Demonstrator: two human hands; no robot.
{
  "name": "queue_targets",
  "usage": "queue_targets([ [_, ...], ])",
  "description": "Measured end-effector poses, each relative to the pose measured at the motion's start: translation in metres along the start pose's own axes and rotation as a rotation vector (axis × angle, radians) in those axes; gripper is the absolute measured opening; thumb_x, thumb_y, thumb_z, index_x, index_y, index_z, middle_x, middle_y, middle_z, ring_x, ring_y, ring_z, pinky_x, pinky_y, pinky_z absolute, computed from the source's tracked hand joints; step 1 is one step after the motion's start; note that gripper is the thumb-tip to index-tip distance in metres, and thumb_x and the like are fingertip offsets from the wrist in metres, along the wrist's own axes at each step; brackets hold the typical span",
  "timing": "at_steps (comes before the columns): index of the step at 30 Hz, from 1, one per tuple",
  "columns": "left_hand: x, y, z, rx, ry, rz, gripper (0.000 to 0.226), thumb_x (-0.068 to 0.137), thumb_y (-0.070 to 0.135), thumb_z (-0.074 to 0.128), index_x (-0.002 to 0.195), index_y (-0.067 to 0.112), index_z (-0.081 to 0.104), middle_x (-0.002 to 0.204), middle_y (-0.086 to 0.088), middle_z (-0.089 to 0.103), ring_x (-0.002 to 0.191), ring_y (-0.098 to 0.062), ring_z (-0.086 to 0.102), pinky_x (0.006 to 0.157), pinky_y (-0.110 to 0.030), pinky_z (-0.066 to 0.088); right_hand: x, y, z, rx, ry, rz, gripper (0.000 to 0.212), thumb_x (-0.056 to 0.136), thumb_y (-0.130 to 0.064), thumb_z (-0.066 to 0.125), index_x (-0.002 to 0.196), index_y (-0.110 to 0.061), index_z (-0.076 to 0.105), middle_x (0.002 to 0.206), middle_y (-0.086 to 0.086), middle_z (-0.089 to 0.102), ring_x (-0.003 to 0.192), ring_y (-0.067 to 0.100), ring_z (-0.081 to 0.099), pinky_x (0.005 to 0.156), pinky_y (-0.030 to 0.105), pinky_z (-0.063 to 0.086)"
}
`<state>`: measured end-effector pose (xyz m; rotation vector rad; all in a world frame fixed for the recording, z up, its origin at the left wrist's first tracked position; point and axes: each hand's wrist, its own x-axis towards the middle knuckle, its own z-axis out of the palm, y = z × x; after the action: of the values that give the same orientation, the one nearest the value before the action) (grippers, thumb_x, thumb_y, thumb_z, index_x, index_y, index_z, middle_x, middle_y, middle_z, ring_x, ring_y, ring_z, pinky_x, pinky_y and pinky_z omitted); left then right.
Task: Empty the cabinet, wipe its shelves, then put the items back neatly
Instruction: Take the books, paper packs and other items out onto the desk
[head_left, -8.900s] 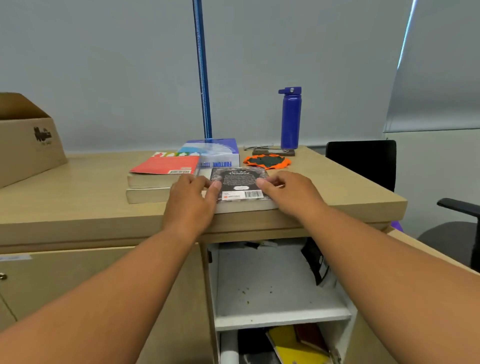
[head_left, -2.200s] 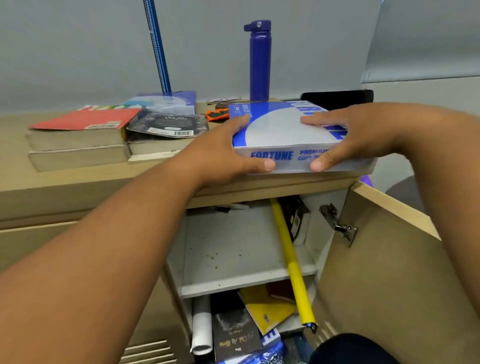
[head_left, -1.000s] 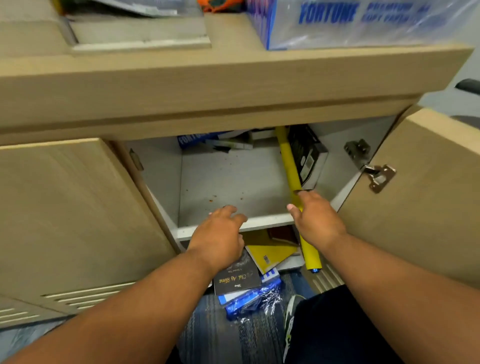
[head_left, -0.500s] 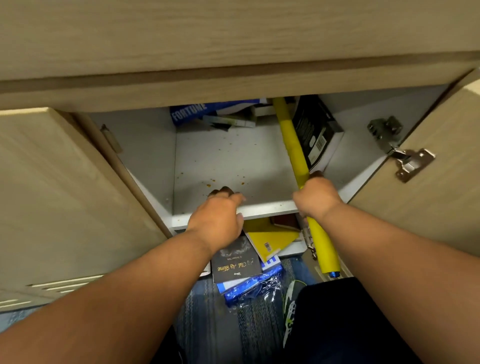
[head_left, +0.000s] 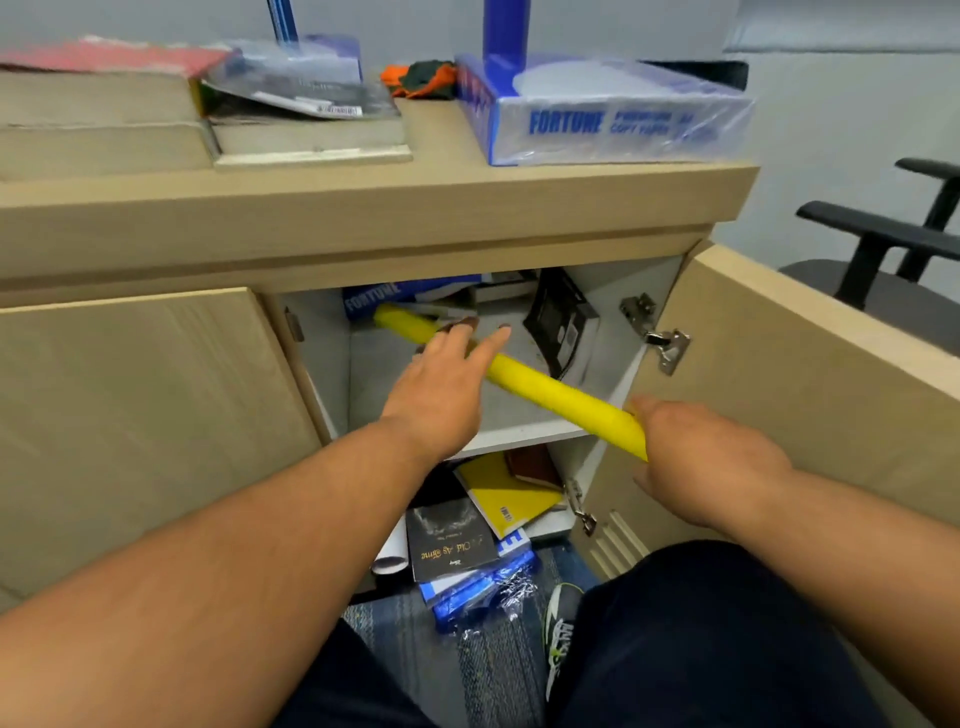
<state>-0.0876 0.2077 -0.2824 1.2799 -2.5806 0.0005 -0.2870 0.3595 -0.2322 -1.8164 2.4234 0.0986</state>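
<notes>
The right hand (head_left: 696, 457) grips the yellow paper roll (head_left: 545, 387) at its near end; the left hand (head_left: 441, 384), fingers straight, reaches over its middle. Probably light and crushable: hold gently.

Quantities in view: two hands, the left hand (head_left: 441, 384) and right hand (head_left: 701, 457); one yellow tube (head_left: 545, 387); one blue bottle (head_left: 505, 31); two cabinet doors, the closed door (head_left: 145, 415) and open door (head_left: 779, 389). Reams lettered FORTUNE: two, the counter ream (head_left: 613, 119) at upper right and the shelf ream (head_left: 369, 301) at centre. Lower centre: one yellow notebook (head_left: 498, 499), one black book (head_left: 447, 540), one white paper roll (head_left: 392, 553).
</notes>
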Motion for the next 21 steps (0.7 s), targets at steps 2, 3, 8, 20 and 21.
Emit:
queue_targets([
  [2, -0.003, 0.004, -0.010, 0.080, -0.011, 0.035, 0.070, 0.095, 0.013, 0.060, 0.155, 0.029, 0.027, 0.153, -0.009, 0.032, 0.138, -0.031, 0.032, 0.113, -0.050, 0.034, -0.022, 0.006, -0.027, -0.078, 0.000, -0.039, 0.030, 0.088, -0.028, 0.063, 0.107, -0.038, 0.043, 0.083, -0.010, 0.048, 0.076, 0.019, 0.059, 0.065, 0.035, 0.051],
  [3, -0.006, 0.006, -0.017, 0.087, -0.032, 0.046, 0.054, 0.098, 0.017, 0.059, 0.147, 0.028, 0.038, 0.145, -0.008, 0.040, 0.131, -0.030, 0.038, 0.113, -0.051, 0.032, -0.032, 0.009, -0.042, -0.107, 0.002, -0.055, 0.029, 0.088, -0.030, 0.064, 0.106, -0.039, 0.043, 0.083, -0.010, 0.048, 0.075, 0.017, 0.058, 0.065, 0.035, 0.051],
  [8, -0.022, 0.023, -0.051, -0.092, -0.034, 0.041, 0.020, 0.101, 0.034, 0.056, 0.118, 0.027, 0.049, 0.115, 0.001, 0.054, 0.105, -0.022, 0.047, 0.100, -0.046, 0.040, -0.063, 0.012, -0.116, -0.359, 0.115, -0.110, 0.020, 0.087, -0.032, 0.060, 0.105, -0.036, 0.054, 0.078, -0.009, 0.049, 0.066, 0.012, 0.052, 0.059, 0.030, 0.048],
  [20, -0.062, 0.055, -0.110, -0.530, 0.128, -0.186, 0.026, 0.099, 0.050, 0.055, 0.104, 0.031, 0.038, 0.089, 0.001, 0.054, 0.078, -0.019, 0.056, 0.065, -0.042, 0.045, -0.065, -0.056, -0.232, -0.654, 0.845, -0.328, 0.026, 0.092, -0.026, 0.063, 0.116, -0.035, 0.064, 0.117, -0.004, 0.062, 0.137, 0.029, 0.039, 0.112, 0.073, -0.012],
  [21, -0.062, 0.057, -0.117, -0.557, 0.162, -0.185, 0.027, 0.098, 0.052, 0.054, 0.107, 0.032, 0.038, 0.090, 0.003, 0.055, 0.079, -0.018, 0.056, 0.066, -0.041, 0.045, -0.062, -0.059, -0.235, -0.596, 0.925, -0.361, 0.030, 0.089, -0.029, 0.067, 0.119, -0.035, 0.065, 0.127, -0.003, 0.061, 0.145, 0.030, 0.030, 0.112, 0.075, -0.010],
])
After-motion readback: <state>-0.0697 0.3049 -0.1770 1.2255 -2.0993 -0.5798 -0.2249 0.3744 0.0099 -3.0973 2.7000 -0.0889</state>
